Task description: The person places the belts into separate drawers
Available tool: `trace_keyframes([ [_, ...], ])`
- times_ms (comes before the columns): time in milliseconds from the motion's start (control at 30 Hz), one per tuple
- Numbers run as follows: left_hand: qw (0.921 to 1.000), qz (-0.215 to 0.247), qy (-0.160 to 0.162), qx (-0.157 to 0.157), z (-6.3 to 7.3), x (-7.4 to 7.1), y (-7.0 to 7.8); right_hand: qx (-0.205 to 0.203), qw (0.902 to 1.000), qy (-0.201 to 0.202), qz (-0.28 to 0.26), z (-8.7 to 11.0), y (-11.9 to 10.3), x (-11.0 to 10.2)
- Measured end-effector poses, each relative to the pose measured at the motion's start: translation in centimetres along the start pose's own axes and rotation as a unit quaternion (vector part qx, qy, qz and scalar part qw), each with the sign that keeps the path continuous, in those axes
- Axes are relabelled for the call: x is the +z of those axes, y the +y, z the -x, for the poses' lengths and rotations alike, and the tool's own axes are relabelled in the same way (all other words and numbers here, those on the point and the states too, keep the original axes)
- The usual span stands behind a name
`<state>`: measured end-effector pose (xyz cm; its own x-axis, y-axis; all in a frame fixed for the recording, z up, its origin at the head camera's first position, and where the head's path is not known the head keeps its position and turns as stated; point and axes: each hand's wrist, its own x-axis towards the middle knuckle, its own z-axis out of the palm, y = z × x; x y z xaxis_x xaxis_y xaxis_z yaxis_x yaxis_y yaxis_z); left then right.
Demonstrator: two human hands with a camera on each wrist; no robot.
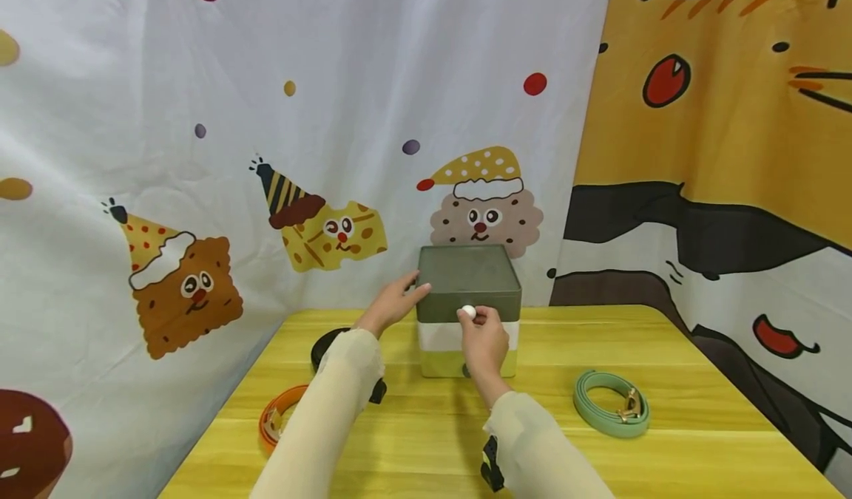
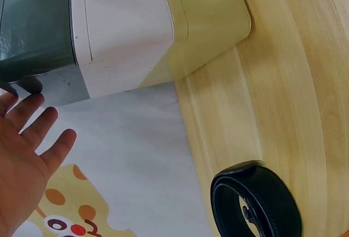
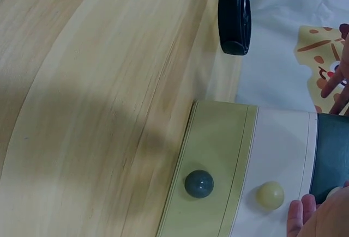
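On the table stands a small chest of drawers (image 1: 469, 268), stacked in dark green, white and yellow-green. My right hand (image 1: 486, 345) pinches the white knob (image 1: 469, 312) of its dark green top drawer between thumb and fingers. At the upper left edge of the chest, my left hand (image 1: 391, 305) reaches with spread, fairly straight fingers, the tips at its side and top. In the right wrist view, a pale yellow knob (image 3: 270, 195) sits on the white drawer and a grey knob (image 3: 199, 183) on the yellow-green one. The top drawer looks closed.
A coiled green belt (image 1: 611, 423) with a gold buckle lies at right. To the left are a coiled orange belt (image 1: 271, 416), partly behind the left sleeve, and a coiled black belt (image 2: 256, 196). A printed curtain (image 1: 359, 55) hangs behind the wooden table (image 1: 413, 440).
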<state>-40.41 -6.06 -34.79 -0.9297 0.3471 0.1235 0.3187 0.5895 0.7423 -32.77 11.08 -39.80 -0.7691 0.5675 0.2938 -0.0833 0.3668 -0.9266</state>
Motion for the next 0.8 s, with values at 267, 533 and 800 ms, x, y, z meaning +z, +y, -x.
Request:
trace_keyframes([
  [267, 0.9999, -0.016, -0.003, 0.005, -0.2, -0.02, 0.48, -0.009, 0.9999, 0.009, 0.011, -0.39, 0.12, 0.1],
  [533, 0.9998, -0.018, -0.004, 0.0, -0.09, 0.03, 0.27, -0.017, 0.9997, 0.001, 0.017, -0.2, 0.17, 0.03],
  [800, 0.9998, -0.016, -0.003, -0.006, -0.16, 0.09, 0.11, -0.024, 0.9996, 0.001, 0.018, -0.03, 0.23, -0.05],
])
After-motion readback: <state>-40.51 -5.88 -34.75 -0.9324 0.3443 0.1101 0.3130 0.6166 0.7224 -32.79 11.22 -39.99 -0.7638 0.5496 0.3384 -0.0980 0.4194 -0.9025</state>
